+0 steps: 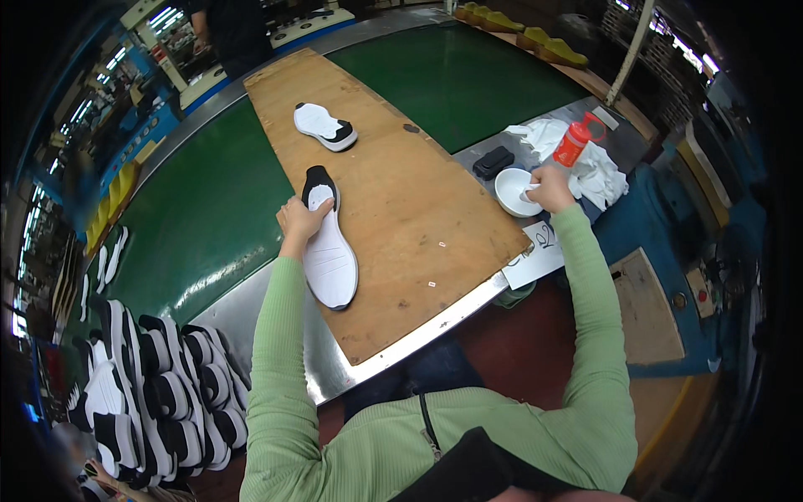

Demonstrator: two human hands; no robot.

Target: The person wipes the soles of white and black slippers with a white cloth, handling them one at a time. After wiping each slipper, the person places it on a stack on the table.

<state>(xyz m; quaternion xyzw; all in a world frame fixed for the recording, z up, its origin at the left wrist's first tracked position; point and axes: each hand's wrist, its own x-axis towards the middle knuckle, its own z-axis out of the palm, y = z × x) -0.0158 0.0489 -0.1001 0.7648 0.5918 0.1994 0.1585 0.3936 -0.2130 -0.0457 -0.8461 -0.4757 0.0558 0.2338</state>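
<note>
My left hand (303, 219) grips the side of a white shoe sole (333, 268) with a black end, its thumb lying across the upper part. This sole lies lengthwise on a brown wooden board (418, 192). Farther up the board rests a second white-and-black sole (322, 125), apart from my hands. Over at the right, my right hand (552, 189) is closed at the rim of a small white bowl (512, 197). Something white shows at its fingertips; I cannot make out what. Just beyond that hand stands a red-topped squeeze bottle (572, 144), its lower part partly hidden.
White cloths (604, 177) and a black block-like object (493, 162) lie around the bowl. A green belt (226, 217) runs under the board. Many soles (167, 402) are stacked at lower left, near another person's hand (107, 478). A person (238, 33) stands at the far side.
</note>
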